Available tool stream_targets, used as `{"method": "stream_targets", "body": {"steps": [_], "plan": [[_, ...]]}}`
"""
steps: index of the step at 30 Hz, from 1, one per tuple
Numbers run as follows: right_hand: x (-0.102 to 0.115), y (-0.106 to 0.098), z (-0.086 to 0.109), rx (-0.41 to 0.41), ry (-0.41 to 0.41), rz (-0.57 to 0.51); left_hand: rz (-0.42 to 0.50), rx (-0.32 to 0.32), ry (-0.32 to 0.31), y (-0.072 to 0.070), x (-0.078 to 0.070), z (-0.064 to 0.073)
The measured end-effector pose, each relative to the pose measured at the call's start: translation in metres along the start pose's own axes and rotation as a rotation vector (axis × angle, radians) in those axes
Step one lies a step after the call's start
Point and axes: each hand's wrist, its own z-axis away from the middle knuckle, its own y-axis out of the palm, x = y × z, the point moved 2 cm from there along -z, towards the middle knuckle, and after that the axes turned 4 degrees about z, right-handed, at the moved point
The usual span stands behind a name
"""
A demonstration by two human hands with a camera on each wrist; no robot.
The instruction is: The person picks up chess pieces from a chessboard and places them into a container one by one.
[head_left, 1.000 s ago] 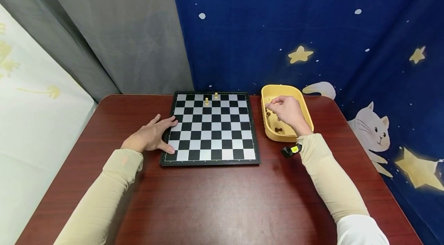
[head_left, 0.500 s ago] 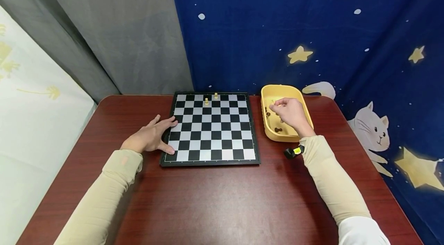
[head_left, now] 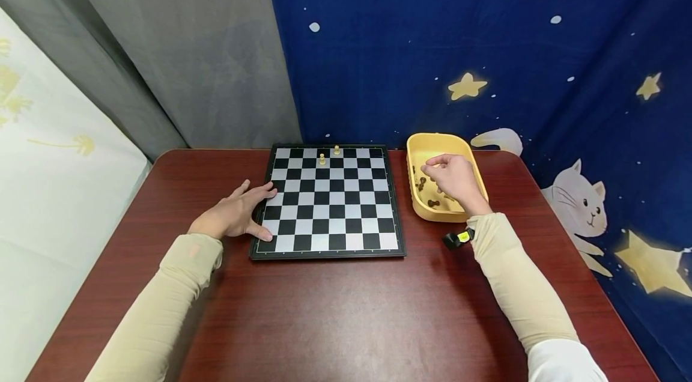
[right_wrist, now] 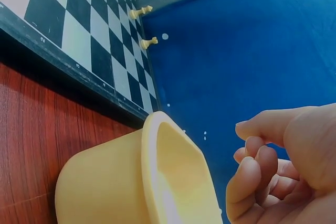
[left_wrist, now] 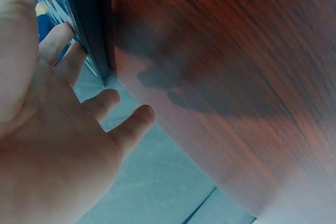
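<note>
My left hand [head_left: 238, 211] rests with spread fingers along the left edge of a black-and-white chessboard [head_left: 330, 202]. Two pale chess pieces stand near the board's far side: one chess piece [head_left: 322, 158] a row in, the other chess piece [head_left: 337, 149] in the far row. Over the yellow basket [head_left: 413, 190] to the right of the board, my right hand [head_left: 454, 178] hovers with loosely curled fingers. In the right wrist view the thumb lies close to the fingertips and nothing shows between them. Dark chess pieces [head_left: 434, 203] lie in the basket, partly hidden by the hand.
The red-brown wooden table [head_left: 335, 316] carries board and basket close to its far edge. A grey curtain [head_left: 216, 57] and a blue starry curtain [head_left: 378, 57] hang right behind. A black strap device [head_left: 456, 238] sits at the right wrist.
My right hand has shifted slightly right over the basket. Dark pieces inside the basket lie a little differently and more of them show. The left hand and the board stay put.
</note>
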Motion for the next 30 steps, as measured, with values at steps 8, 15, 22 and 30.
{"method": "stream_targets", "body": {"steps": [8, 15, 22, 30], "plan": [[0.007, 0.004, -0.002, -0.015, -0.029, 0.001, 0.009, -0.011, -0.001, -0.001, -0.001, 0.001], [0.017, 0.013, -0.001, 0.024, -0.011, -0.030, 0.006, -0.018, 0.027, 0.000, 0.000, 0.001], [0.028, 0.023, -0.001, 0.039, -0.048, -0.052, 0.003, -0.014, 0.030, 0.000, 0.001, 0.000], [0.038, 0.032, -0.003, 0.043, -0.061, -0.076, 0.021, -0.019, 0.018, 0.001, 0.001, 0.001]]}}
